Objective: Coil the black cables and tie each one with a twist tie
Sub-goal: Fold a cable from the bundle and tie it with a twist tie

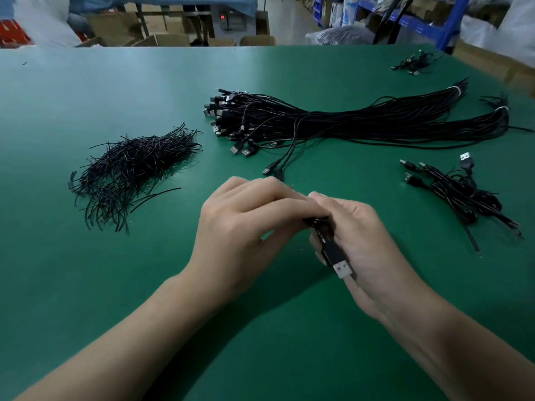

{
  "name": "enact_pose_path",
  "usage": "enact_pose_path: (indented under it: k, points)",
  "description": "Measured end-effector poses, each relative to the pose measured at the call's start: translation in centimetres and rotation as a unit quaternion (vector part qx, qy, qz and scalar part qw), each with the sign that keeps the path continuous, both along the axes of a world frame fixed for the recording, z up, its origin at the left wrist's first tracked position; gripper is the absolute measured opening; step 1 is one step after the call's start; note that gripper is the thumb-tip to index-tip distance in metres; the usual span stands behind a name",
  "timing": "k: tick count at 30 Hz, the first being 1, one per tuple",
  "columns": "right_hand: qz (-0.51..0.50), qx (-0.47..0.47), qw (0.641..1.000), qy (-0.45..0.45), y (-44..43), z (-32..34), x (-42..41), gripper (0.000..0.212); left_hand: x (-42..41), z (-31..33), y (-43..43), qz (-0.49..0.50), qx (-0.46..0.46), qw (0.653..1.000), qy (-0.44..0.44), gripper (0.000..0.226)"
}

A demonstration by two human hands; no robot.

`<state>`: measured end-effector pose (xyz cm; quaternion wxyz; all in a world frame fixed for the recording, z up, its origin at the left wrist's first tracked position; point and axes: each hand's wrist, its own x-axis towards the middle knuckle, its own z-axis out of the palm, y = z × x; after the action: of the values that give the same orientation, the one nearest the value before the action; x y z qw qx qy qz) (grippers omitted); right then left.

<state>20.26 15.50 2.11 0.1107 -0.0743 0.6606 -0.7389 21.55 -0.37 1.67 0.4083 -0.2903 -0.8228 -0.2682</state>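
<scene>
Snugly, right hand [373,247] grips flat-plugged black cable [333,252].

Twist ties [131,169] left of cable bundle [347,120], on table [86,285].

green surface [115,285] fills frame; cardboard boxes [170,39] top centre, blue shelving [451,21] upper right, grey floor [292,21] between.

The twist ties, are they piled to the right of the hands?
No, the twist ties lie in a heap left of the left hand.
</scene>
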Motion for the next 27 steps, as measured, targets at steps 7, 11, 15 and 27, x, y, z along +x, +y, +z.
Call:
enact_pose_path:
  k: [7, 11, 15, 27]
  points:
    - [-0.116, 0.257, 0.89, 0.357, 1.4, 0.1, -0.4, 0.049, 0.1, -0.3, -0.1, -0.087, 0.334, 0.856, -0.385, 0.043]
    - [-0.109, 0.286, 0.871, 0.385, 1.1, -0.3, -0.4, 0.045, 0.0, -0.6, 0.4, -0.103, 0.289, 0.846, -0.436, 0.032]
    - [-0.073, 0.165, 0.953, 0.242, 0.8, -1.0, -0.7, 0.047, 0.2, -0.5, 0.8, -0.108, 0.34, 0.842, -0.404, 0.016]
    - [0.015, 0.002, 0.999, -0.038, 0.3, -0.6, -0.6, 0.041, -0.7, -0.3, -0.3, 0.037, -0.064, 0.996, 0.045, 0.009]
